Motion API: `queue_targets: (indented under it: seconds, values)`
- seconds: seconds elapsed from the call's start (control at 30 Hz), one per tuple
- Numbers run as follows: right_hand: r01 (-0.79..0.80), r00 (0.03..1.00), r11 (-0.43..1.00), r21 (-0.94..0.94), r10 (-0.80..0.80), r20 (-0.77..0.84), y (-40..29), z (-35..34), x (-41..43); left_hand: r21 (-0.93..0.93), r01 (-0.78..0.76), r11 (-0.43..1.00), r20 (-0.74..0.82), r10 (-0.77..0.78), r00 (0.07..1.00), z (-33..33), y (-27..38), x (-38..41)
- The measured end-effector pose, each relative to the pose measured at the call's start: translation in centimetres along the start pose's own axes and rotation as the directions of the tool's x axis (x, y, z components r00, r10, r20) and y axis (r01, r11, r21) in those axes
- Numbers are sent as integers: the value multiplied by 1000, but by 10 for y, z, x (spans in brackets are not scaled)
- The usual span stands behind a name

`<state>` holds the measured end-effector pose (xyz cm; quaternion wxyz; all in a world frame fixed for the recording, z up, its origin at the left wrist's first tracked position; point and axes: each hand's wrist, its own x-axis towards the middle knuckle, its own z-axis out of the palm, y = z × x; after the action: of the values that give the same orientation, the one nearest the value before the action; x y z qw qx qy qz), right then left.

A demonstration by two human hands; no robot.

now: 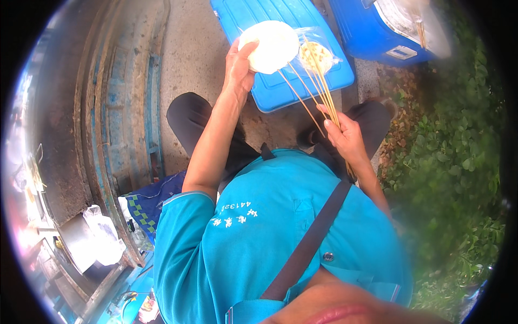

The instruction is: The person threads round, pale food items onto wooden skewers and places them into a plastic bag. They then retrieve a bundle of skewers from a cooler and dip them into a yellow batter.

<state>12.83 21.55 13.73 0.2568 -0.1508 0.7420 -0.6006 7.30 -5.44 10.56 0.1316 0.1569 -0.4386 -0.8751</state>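
My left hand (238,67) grips the edge of a stack of pale, round, flat pieces (270,45), its thumb on top. Thin wooden skewers (323,91) fan out from my right hand (344,133), their upper ends pointing towards the stack and a clear plastic bag. Two skewers at the left of the fan reach to the lower edge of the stack; whether they pierce it, I cannot tell. In the clear plastic bag (334,52) on the blue plastic lid (275,95) lies a yellowish round piece (317,58), partly behind the skewers.
A blue cooler box (364,36) with a whitish top stands at the upper right. Leafy plants (453,150) grow along the right side. A worn metal and wood frame (117,101) runs down the left, with a dark blue patterned bag (162,198) and a white plastic bag (103,235) near it.
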Motion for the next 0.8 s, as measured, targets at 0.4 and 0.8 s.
queue_targets:
  seconds: [0.4, 0.8]
  values:
    - [16, 999, 986, 166, -8, -52, 0, 17, 18, 3, -14, 1000, 5, 14, 1000, 26, -3, -26]
    - [66, 996, 975, 211, -53, -66, 7, 29, 41, 8, 27, 1000, 18, -27, 999, 27, -10, -33]
